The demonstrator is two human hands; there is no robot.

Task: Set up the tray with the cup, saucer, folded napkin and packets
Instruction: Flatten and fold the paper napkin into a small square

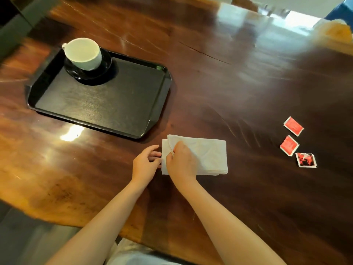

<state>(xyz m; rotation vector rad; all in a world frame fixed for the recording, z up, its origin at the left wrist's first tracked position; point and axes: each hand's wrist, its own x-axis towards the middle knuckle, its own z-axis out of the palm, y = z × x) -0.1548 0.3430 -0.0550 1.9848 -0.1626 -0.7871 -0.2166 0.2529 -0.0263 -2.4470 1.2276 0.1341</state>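
A black tray (pixel 118 109) lies on the wooden table at the left. In its far left corner a white cup (pixel 83 53) stands on a black saucer (pixel 107 68). A stack of white napkins (pixel 208 156) lies on the table just in front of the tray's near right corner. My right hand (pixel 180 162) rests on the stack's left part and pinches the lifted edge of the top napkin. My left hand (pixel 146 165) touches the stack's left edge with its fingertips. Three red packets (pixel 293 126) (pixel 289 145) (pixel 306 159) lie far to the right.
The glossy wooden table (pixel 219 88) reaches far back, with a crack running across its middle. Its near edge curves along the lower left, with grey floor (pixel 28 236) below. A blue object (pixel 342 12) stands at the far right corner.
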